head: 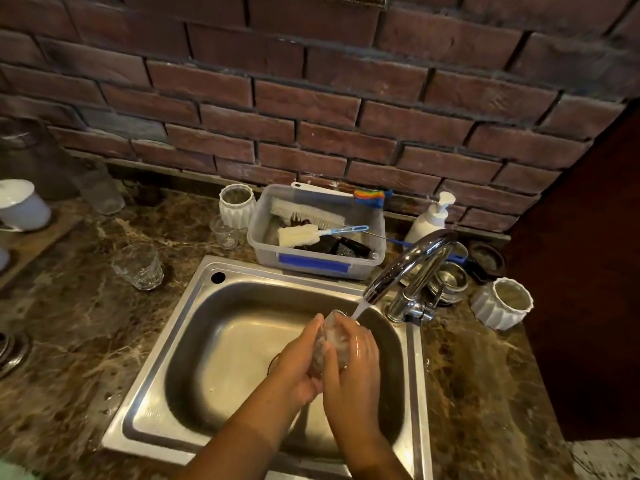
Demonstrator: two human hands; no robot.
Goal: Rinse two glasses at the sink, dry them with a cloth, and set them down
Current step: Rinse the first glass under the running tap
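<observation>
The left hand (294,365) and right hand (349,372) both curl round a glass (331,338), held over the sink (152,375). A second glass (138,266) stands on the surface (69,323) left of the sink. At right, the tap (410,261) runs water onto the held glass.

The sink (162,348) is brushed steel, the tap (419,254) mirror-bright chrome. The counter (69,341) is glossy brown veined stone, the wall (311,98) behind rough matt brick. The tub (273,251) at the counter's back edge is cloudy smooth plastic.
</observation>
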